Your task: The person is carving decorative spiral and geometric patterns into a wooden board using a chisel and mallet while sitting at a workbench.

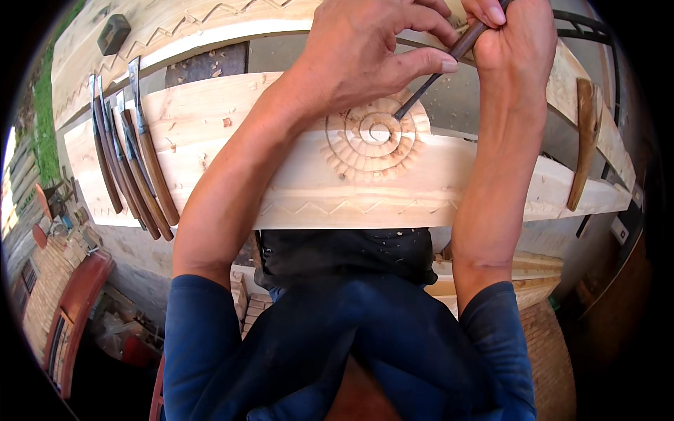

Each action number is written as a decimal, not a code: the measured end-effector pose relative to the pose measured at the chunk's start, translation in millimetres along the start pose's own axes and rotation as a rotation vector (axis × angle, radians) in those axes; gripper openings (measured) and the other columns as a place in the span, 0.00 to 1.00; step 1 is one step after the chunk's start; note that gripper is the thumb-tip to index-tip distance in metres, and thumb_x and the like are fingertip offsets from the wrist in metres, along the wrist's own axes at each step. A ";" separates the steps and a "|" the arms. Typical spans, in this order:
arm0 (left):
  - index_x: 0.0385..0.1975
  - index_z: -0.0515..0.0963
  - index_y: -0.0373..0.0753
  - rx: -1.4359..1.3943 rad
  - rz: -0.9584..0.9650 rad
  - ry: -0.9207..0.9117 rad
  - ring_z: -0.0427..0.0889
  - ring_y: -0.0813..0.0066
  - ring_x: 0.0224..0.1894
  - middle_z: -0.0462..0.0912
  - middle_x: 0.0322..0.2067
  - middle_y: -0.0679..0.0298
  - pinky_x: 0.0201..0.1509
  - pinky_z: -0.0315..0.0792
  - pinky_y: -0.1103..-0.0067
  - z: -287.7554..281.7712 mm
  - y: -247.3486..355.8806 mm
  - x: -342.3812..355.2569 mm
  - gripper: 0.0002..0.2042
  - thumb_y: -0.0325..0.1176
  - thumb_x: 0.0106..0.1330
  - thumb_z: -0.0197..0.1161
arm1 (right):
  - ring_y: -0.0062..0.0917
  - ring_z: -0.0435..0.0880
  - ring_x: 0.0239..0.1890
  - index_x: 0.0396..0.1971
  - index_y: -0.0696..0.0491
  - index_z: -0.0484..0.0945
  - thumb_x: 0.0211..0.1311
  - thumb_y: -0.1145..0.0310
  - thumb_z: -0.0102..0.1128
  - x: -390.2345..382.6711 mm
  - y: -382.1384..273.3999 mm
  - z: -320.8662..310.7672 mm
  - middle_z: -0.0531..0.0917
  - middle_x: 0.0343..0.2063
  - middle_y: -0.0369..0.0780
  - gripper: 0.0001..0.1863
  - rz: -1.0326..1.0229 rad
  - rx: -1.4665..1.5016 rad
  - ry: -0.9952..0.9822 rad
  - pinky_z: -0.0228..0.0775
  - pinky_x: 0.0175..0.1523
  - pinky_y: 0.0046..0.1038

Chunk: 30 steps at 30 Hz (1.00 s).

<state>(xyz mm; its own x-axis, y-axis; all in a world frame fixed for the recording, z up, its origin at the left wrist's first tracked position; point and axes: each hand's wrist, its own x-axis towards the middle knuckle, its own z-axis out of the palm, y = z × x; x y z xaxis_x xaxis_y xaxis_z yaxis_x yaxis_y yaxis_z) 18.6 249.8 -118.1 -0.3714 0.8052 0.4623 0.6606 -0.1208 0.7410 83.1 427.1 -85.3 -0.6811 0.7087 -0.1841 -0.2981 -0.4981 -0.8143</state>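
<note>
My right hand point(518, 43) is closed round the dark handle of a carving gouge point(428, 90), whose thin metal shaft slants down to the left. Its tip meets the wood near the centre of a carved spiral point(372, 133) with scalloped, ray-like cuts. The spiral sits on a pale wooden board point(302, 186) lying across in front of me, with a zigzag line cut along its near edge. Above the spiral, my left hand point(382, 45) has its thumb and fingers apart, the thumb tip beside the gouge handle. My left forearm covers part of the board.
Several wooden-handled carving tools point(133, 158) lie side by side on the board's left end. A curved wooden piece point(586, 140) rests across its right end. Behind it is another zigzag-carved board point(189, 21) bearing a dark hexagonal block point(113, 35). Wood chips are scattered about.
</note>
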 end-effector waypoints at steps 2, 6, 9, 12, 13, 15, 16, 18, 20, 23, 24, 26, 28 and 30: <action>0.42 0.89 0.43 0.014 0.006 0.000 0.83 0.54 0.53 0.88 0.51 0.59 0.60 0.73 0.61 -1.8 0.6 -0.4 0.13 0.39 0.60 0.80 | 0.17 0.62 0.11 0.34 0.47 0.73 0.88 0.47 0.51 -0.3 2.5 1.7 0.74 0.20 0.33 0.22 0.007 0.003 0.008 0.52 0.15 0.20; 0.42 0.89 0.43 -0.022 -0.023 0.013 0.83 0.55 0.54 0.88 0.50 0.59 0.60 0.73 0.62 4.6 -0.3 0.8 0.13 0.38 0.60 0.79 | 0.16 0.61 0.12 0.34 0.47 0.72 0.88 0.48 0.51 -3.1 2.5 0.0 0.73 0.20 0.33 0.21 -0.087 0.001 0.029 0.51 0.15 0.20; 0.41 0.89 0.43 0.023 -0.019 0.014 0.82 0.55 0.55 0.88 0.51 0.59 0.61 0.72 0.62 1.3 4.5 0.2 0.12 0.38 0.60 0.79 | 0.16 0.60 0.12 0.34 0.47 0.72 0.88 0.47 0.51 -5.0 8.2 0.7 0.73 0.20 0.33 0.21 -0.101 -0.021 0.082 0.51 0.16 0.21; 0.40 0.89 0.43 0.057 0.009 0.008 0.82 0.55 0.55 0.87 0.51 0.59 0.63 0.71 0.61 4.7 1.9 3.3 0.12 0.37 0.59 0.78 | 0.16 0.59 0.12 0.34 0.47 0.72 0.88 0.47 0.51 -3.8 7.6 -1.8 0.72 0.19 0.32 0.22 -0.101 -0.027 0.115 0.50 0.16 0.21; 0.40 0.89 0.43 0.062 0.020 0.016 0.82 0.55 0.55 0.87 0.52 0.59 0.64 0.71 0.61 5.0 2.3 4.5 0.11 0.36 0.58 0.77 | 0.16 0.59 0.12 0.34 0.46 0.72 0.88 0.46 0.51 -3.6 8.5 -1.4 0.71 0.19 0.31 0.22 -0.085 -0.013 0.114 0.50 0.16 0.21; 0.39 0.89 0.43 0.059 0.017 0.022 0.82 0.55 0.56 0.87 0.52 0.59 0.64 0.71 0.61 3.9 4.7 3.1 0.11 0.36 0.57 0.77 | 0.16 0.59 0.11 0.34 0.46 0.72 0.88 0.46 0.51 -6.2 10.2 0.6 0.71 0.19 0.31 0.22 -0.076 -0.011 0.137 0.50 0.16 0.22; 0.38 0.89 0.43 0.051 0.018 0.027 0.82 0.55 0.56 0.87 0.52 0.59 0.65 0.70 0.61 3.6 6.2 3.1 0.10 0.35 0.57 0.76 | 0.16 0.59 0.11 0.34 0.46 0.72 0.88 0.46 0.51 -7.2 10.9 1.6 0.71 0.19 0.31 0.22 -0.073 -0.012 0.164 0.50 0.16 0.22; 0.37 0.89 0.43 0.051 0.024 0.031 0.82 0.55 0.56 0.87 0.52 0.59 0.66 0.70 0.61 3.3 4.2 1.9 0.10 0.35 0.57 0.76 | 0.16 0.59 0.11 0.34 0.46 0.72 0.88 0.46 0.52 -5.8 14.6 0.8 0.71 0.19 0.31 0.22 -0.068 -0.014 0.154 0.49 0.16 0.22; 0.36 0.89 0.43 0.053 0.027 0.038 0.82 0.55 0.57 0.87 0.52 0.59 0.67 0.69 0.60 2.3 6.9 1.1 0.09 0.35 0.57 0.75 | 0.16 0.59 0.11 0.34 0.46 0.72 0.88 0.46 0.52 12.9 19.1 -29.9 0.71 0.19 0.31 0.22 -0.062 -0.017 0.142 0.49 0.16 0.22; 0.35 0.89 0.42 0.038 0.008 0.009 0.82 0.56 0.57 0.87 0.51 0.59 0.69 0.68 0.60 6.4 11.1 7.3 0.09 0.36 0.57 0.74 | 0.16 0.59 0.11 0.34 0.46 0.73 0.87 0.46 0.53 43.9 17.7 -84.2 0.72 0.19 0.31 0.22 0.299 0.347 -0.307 0.49 0.15 0.22; 0.35 0.88 0.42 0.075 -0.024 0.001 0.82 0.56 0.57 0.87 0.51 0.58 0.70 0.68 0.60 -2.1 7.5 -3.4 0.09 0.36 0.58 0.74 | 0.16 0.59 0.10 0.34 0.46 0.73 0.87 0.46 0.53 14.3 30.1 -30.5 0.71 0.18 0.31 0.22 0.151 0.191 -0.102 0.49 0.15 0.22; 0.35 0.88 0.41 0.075 -0.025 0.005 0.82 0.56 0.57 0.87 0.51 0.58 0.70 0.68 0.60 -2.7 10.2 -2.8 0.09 0.37 0.58 0.73 | 0.16 0.59 0.10 0.33 0.46 0.73 0.87 0.46 0.53 12.3 27.1 -27.9 0.71 0.18 0.31 0.22 -0.034 0.002 0.112 0.50 0.15 0.22; 0.34 0.88 0.40 0.056 -0.026 0.002 0.81 0.56 0.57 0.86 0.50 0.57 0.71 0.68 0.60 1.7 11.4 2.4 0.10 0.38 0.57 0.73 | 0.16 0.60 0.10 0.33 0.46 0.72 0.87 0.46 0.52 51.2 29.1 -96.4 0.71 0.18 0.31 0.22 0.229 0.339 -0.201 0.50 0.14 0.22; 0.34 0.88 0.40 0.019 -0.033 -0.006 0.81 0.55 0.57 0.86 0.50 0.57 0.71 0.68 0.60 5.1 15.6 9.8 0.10 0.38 0.57 0.73 | 0.16 0.60 0.10 0.34 0.46 0.72 0.87 0.46 0.52 60.4 19.0 -121.7 0.71 0.18 0.31 0.22 0.302 0.427 -0.293 0.50 0.14 0.22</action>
<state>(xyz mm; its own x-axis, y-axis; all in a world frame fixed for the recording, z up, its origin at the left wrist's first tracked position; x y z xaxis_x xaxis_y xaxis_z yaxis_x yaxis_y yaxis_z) 28.6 258.8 -104.5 -0.3893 0.8118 0.4352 0.6604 -0.0834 0.7463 117.7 521.3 -178.9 -0.9156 0.3673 -0.1640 -0.2636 -0.8559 -0.4450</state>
